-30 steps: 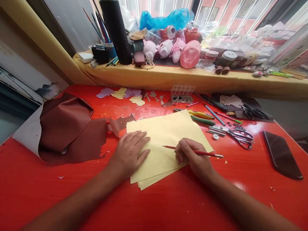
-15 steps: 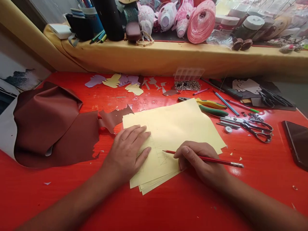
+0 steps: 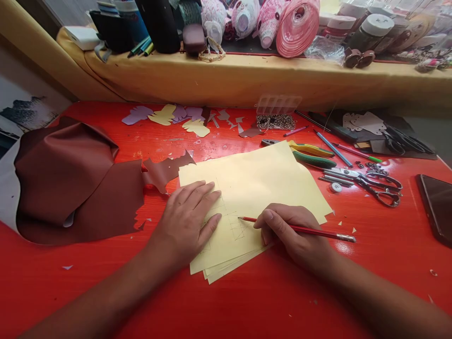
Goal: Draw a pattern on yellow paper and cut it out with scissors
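Observation:
Several sheets of yellow paper [image 3: 254,183] lie stacked at a slant on the red table, with faint pencil lines drawn on the top sheet. My left hand [image 3: 190,216] rests flat on the left part of the paper, fingers stretched out and holding nothing. In my right hand [image 3: 289,228] is a red pencil [image 3: 321,231], gripped near its sharpened end. The pencil's tip is at the drawn lines; whether it touches the paper I cannot tell. Its white eraser end points to the right.
Folded brown leather [image 3: 77,183] lies at the left, a torn leather scrap [image 3: 165,172] beside the paper. Pliers [image 3: 310,155], scissors [image 3: 377,186] and colored pens [image 3: 334,148] sit at the right, near a phone [image 3: 438,207]. Behind are paper cutouts [image 3: 164,115] and a crowded ledge [image 3: 229,75].
The camera view has shifted slightly. Both hands stay almost in place, and the pencil is still in my right hand, its tip a touch higher in the picture.

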A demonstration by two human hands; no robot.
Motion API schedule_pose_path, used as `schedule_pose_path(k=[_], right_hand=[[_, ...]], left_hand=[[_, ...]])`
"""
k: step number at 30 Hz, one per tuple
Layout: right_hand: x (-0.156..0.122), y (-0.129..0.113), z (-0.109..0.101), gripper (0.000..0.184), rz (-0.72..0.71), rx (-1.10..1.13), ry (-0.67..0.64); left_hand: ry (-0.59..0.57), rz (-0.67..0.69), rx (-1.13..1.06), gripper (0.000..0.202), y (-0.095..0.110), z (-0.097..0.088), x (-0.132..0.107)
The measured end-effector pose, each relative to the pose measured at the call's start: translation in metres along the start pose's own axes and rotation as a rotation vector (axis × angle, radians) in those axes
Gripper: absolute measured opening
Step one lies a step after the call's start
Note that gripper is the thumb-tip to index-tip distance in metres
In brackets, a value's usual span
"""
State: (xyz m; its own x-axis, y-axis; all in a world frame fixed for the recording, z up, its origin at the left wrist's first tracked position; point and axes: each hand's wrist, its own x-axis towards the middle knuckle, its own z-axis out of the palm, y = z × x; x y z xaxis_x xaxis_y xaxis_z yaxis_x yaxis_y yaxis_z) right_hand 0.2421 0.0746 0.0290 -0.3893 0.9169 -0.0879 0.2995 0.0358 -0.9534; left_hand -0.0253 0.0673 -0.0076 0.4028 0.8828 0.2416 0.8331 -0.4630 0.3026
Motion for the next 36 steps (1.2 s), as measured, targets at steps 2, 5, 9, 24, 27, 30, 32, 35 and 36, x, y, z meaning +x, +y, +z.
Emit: schedule_pose_path(k=[2,5,9,24,27,30,32,35,36], right_hand=[[0.0004,0.0001,0.0002,0.050,0.001,-0.007,0.001],[0.0008,0.0006,0.0003,0.049,-0.008,-0.016,0.000],[0.0004,0.0016,0.0001,0.048,-0.011,-0.019,-0.005],[0.0015,-0.0003,0.0014,0.044,0.006,-0.053,0.010],[0.0015,-0.0007,0.0021,0.042,0.001,-0.061,0.010],[0.0015,-0.0023,0.0018,0.041,0.001,-0.066,0.004],[0.0017,-0.0031,0.0016,0.041,0.002,-0.068,-0.005],[0.0019,-0.0025,0.0017,0.041,0.002,-0.068,-0.011],[0.0018,-0.0019,0.0016,0.041,0.002,-0.064,-0.013]], left_hand=[[0.000,-0.003,-0.001,0.041,0.0002,-0.0001,-0.0001],[0.000,-0.004,-0.002,0.041,0.0001,0.0001,-0.0002],[0.003,0.004,-0.004,0.041,-0.0006,0.0005,-0.0004],[0.008,0.014,0.021,0.039,0.0001,0.0003,0.0005],[0.012,0.021,0.025,0.039,-0.0002,0.0005,0.0004],[0.006,0.018,0.019,0.039,0.0002,-0.0004,0.0005],[-0.005,0.017,0.015,0.039,0.0009,-0.0013,0.0007],[-0.007,0.023,0.018,0.039,0.0015,-0.0022,0.0009],[-0.006,0.025,0.020,0.039,0.0015,-0.0024,0.0009]])
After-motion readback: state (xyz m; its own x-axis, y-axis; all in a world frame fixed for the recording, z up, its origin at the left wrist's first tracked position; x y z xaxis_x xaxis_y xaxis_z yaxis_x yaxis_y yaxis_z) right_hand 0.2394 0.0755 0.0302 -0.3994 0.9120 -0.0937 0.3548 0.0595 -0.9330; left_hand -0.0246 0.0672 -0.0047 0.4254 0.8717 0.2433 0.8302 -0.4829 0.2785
